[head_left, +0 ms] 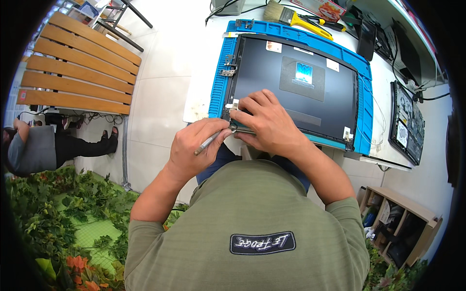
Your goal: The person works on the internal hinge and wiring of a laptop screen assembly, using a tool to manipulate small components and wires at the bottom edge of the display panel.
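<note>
A dark laptop screen panel [252, 63] lies flat on a blue ribbed work mat [363, 116], stickers on its face. In my left hand [193, 145] is a slim silver pen-shaped tool [206, 144], pinched between thumb and fingers at the panel's near left corner. My right hand [268, 121] grips that same corner, its fingers bent over the edge and the thumb below. A narrow metal strip [246, 130] shows between the right thumb and fingers. The two hands almost touch, and they hide the tool's tip. Metal hinges [228, 68] stick out along the panel's left side.
Behind the mat lie a wide brush [280, 13] and a yellow-handled tool [316, 29]. An opened laptop base [407, 121] sits at the right, with a thin cable [382, 116] nearby. A slatted wooden bench [82, 63] and a person [36, 145] are off left.
</note>
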`<state>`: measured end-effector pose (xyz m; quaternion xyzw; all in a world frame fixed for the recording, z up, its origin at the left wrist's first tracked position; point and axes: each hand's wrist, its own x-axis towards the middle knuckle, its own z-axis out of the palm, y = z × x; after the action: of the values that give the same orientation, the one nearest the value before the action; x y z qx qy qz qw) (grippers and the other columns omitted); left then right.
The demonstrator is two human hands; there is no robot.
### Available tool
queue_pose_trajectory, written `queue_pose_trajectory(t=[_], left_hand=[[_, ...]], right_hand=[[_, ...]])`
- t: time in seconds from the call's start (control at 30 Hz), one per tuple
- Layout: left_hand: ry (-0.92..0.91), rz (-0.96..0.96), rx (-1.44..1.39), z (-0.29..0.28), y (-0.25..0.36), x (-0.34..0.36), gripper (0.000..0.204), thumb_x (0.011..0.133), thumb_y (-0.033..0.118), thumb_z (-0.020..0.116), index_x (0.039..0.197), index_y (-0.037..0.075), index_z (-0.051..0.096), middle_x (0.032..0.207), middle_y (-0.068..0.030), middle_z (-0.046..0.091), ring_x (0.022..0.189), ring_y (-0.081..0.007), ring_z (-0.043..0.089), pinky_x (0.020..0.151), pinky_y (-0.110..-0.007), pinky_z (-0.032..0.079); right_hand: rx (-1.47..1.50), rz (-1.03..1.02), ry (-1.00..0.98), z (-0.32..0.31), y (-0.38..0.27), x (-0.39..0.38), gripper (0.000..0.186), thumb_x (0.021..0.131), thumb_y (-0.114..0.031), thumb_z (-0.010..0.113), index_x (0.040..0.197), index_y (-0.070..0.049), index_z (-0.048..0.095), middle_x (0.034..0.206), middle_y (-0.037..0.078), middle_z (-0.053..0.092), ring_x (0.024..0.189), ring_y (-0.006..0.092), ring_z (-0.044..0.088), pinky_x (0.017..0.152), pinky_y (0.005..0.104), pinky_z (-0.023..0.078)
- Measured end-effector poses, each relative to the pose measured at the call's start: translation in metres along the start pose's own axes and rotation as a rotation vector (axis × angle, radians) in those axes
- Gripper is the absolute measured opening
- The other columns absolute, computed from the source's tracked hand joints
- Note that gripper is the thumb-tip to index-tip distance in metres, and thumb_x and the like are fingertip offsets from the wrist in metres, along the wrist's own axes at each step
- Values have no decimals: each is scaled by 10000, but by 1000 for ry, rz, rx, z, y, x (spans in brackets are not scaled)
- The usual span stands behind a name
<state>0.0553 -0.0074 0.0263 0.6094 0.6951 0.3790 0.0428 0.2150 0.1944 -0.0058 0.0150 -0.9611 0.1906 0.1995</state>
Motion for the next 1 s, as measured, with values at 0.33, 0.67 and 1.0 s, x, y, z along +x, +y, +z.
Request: queue_pose_trajectory(t=[0.33, 0.67, 1.0], left_hand=[[-99, -86, -69, -7, -7, 15, 139, 1069, 146, 859, 1146, 31, 840, 1073, -142, 864, 918, -307, 829, 821, -394, 657], [-15, -86, -230, -24, -28, 24, 150, 1157, 133, 738, 1162, 4, 814, 1067, -106, 816, 998, -224, 772, 894, -363, 614], [-358, -637, -285, -10, -35, 64, 254, 913, 153, 913, 990, 36, 701, 724, 20, 599, 636, -58, 536, 590, -298, 437]], right_hand=[[-65, -20, 34, 9, -6, -2, 531, 842, -273, 994, 1295, -108, 772, 1265, 86, 725, 1241, 312, 649, 1117, 482, 484], [12, 30, -4, 3, -5, -4, 540, 877, -295, 985, 1329, -98, 765, 1327, 103, 735, 1305, 325, 643, 1203, 517, 461], [2, 18, 23, 5, -2, -5, 510, 878, -297, 981, 1300, -106, 768, 1308, 93, 730, 1309, 323, 643, 1210, 518, 458]])
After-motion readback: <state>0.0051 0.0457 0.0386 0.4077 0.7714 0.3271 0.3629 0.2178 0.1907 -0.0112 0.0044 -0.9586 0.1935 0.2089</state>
